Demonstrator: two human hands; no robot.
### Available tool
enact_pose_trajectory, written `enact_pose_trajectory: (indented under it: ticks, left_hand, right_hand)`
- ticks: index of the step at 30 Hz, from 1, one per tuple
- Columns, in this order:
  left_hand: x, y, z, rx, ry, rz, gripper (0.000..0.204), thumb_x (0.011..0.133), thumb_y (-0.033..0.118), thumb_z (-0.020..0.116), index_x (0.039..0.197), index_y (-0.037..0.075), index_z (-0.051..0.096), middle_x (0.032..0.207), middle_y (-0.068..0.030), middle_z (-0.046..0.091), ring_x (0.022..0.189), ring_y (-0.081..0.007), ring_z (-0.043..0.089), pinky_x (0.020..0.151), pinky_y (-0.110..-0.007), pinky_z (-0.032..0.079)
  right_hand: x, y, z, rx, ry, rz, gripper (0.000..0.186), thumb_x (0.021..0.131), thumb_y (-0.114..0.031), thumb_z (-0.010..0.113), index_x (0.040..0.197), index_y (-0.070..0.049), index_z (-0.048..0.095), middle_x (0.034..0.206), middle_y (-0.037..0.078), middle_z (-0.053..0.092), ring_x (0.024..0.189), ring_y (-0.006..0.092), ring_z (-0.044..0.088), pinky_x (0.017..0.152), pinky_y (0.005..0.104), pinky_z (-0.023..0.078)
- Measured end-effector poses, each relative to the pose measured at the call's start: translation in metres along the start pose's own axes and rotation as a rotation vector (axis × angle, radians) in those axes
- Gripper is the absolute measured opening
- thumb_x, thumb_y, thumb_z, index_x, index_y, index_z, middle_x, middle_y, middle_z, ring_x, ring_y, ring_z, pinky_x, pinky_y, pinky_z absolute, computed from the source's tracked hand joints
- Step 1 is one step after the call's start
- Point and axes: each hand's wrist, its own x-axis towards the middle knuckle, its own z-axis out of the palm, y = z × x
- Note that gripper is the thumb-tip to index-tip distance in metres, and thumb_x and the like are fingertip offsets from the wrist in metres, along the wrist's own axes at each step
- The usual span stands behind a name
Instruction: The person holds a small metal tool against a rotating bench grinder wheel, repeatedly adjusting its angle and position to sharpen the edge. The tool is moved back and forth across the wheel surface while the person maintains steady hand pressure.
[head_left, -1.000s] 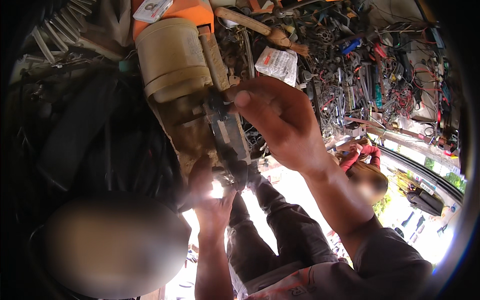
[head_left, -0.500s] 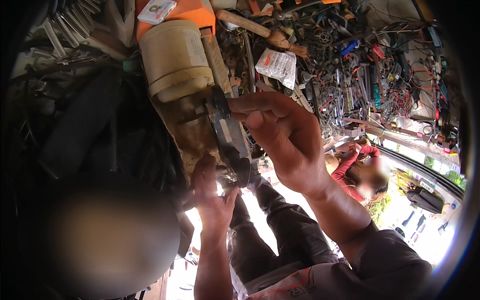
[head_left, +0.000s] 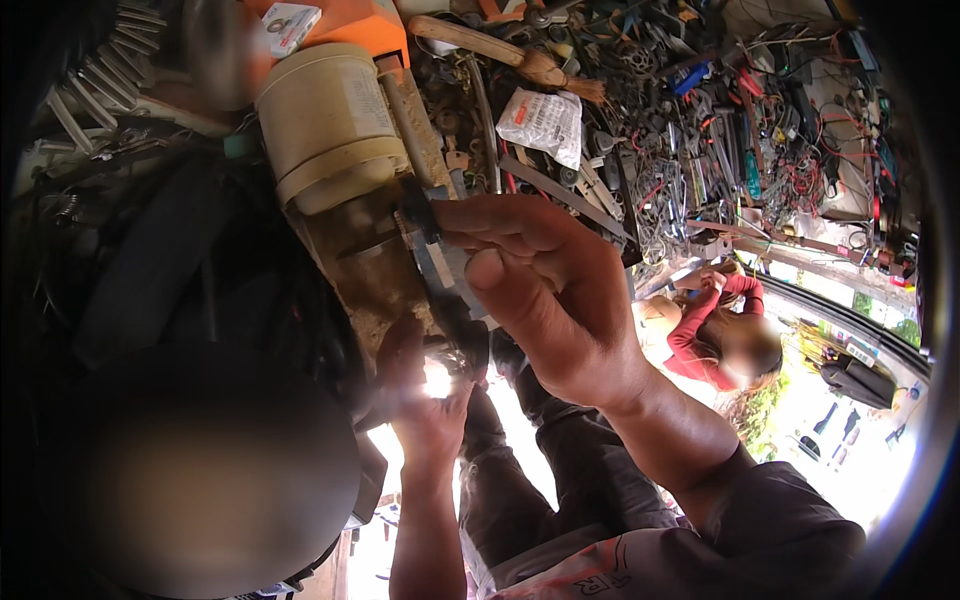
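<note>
A dark, elongated part [head_left: 440, 275] with a pale strip along it is held upright in the middle of the view. My left hand [head_left: 425, 400] is closed round its lower end, where bright glare hides some of the fingers. At the upper end, my right hand [head_left: 565, 310] has its bent fingers on the dark tip, with the thumb lower down beside the part. Just behind it is a brown, dirty surface [head_left: 375, 280], and a beige plastic tub [head_left: 330, 125] stands on that.
Beyond the tub lie an orange object [head_left: 370, 30] and a small white packet [head_left: 290, 28]. A wooden-handled brush [head_left: 470, 40] and a clear-white bag [head_left: 540, 125] rest among cluttered tools. A red-sleeved person [head_left: 700, 330] is at right; a large blurred shape [head_left: 200, 480] fills the lower left.
My right hand has shifted slightly left, along with the upper end of the dark part. The background has slid a little leftward. A blurred shape now shows at the upper left.
</note>
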Motion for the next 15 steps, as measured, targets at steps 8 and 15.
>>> enact_pose_trajectory:
  ticks: [8, 15]
  left_hand:
    - [-0.044, 0.025, 0.004, -0.093, 0.005, -0.08, 0.087, 0.082, 0.036, 0.08, 0.147, -0.002, 0.035, 0.145, -0.0289, 0.039, 0.134, -0.0458, 0.04, 0.108, -0.051, 0.038]
    - [-0.254, -0.007, 0.028, 0.126, -0.838, -0.772, 0.093, 0.088, 0.051, 0.067, 0.151, -0.003, 0.024, 0.148, -0.0371, 0.028, 0.138, -0.0515, 0.03, 0.112, -0.058, 0.03]
  right_hand:
    - [0.002, 0.007, -0.004, -0.026, -0.035, -0.077, 0.041, 0.092, -0.023, 0.064, 0.117, 0.009, 0.058, 0.105, 0.026, 0.068, 0.1, 0.0343, 0.069, 0.086, 0.0381, 0.053]
    - [0.001, -0.01, -0.01, -0.018, -0.147, 0.076, 0.05, 0.095, -0.024, 0.063, 0.129, 0.01, 0.053, 0.121, 0.023, 0.064, 0.118, 0.0276, 0.061, 0.101, 0.038, 0.046]
